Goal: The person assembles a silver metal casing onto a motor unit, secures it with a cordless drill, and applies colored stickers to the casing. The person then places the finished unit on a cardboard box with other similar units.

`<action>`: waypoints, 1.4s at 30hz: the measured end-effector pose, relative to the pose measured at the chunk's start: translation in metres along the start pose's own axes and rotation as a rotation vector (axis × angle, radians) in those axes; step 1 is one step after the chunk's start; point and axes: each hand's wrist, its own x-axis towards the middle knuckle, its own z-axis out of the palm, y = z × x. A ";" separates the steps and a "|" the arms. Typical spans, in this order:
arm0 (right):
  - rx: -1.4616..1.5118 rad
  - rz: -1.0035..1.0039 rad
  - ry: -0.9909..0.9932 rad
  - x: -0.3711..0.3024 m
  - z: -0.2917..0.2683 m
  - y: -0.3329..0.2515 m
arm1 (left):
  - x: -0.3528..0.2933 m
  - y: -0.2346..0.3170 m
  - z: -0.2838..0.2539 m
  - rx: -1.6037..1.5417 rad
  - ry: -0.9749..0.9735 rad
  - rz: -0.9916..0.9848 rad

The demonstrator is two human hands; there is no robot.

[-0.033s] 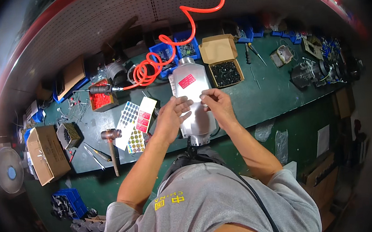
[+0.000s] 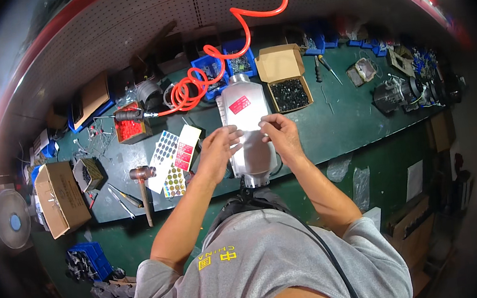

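Observation:
A silver metal housing (image 2: 252,158) with a round collar at each end lies lengthwise in front of me on the bench. A red label (image 2: 239,104) is on its upper face. Over the housing's left side is my left hand (image 2: 219,150), its fingers loosely bent and apart, holding nothing that shows. Opposite it, my right hand (image 2: 284,137) has thumb and forefinger pressed together above the housing; whatever is between them, if anything, is too small to make out. Left of the housing lie sticker sheets (image 2: 164,148) and a white card with red labels (image 2: 187,143).
A wooden-handled mallet (image 2: 144,185) and screwdrivers lie to the left, near a cardboard box (image 2: 61,199). Behind the housing are blue bins (image 2: 239,61), a carton of black parts (image 2: 290,94) and a coiled red air hose (image 2: 186,93). A dark motor-like assembly (image 2: 398,94) sits at right.
My left hand has drawn back slightly to the left, its fingers a little more bent. My right fingertips have shifted very slightly to the right. The housing has stayed in place.

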 end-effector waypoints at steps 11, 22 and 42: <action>-0.060 0.054 -0.001 0.016 -0.014 0.021 | 0.101 -0.045 -0.052 0.616 0.112 0.533; 0.550 0.153 0.225 0.051 0.027 0.024 | 0.109 -0.025 -0.011 1.120 0.286 0.690; 0.759 0.114 0.358 0.077 0.047 0.026 | 0.129 -0.019 -0.015 1.044 0.255 0.548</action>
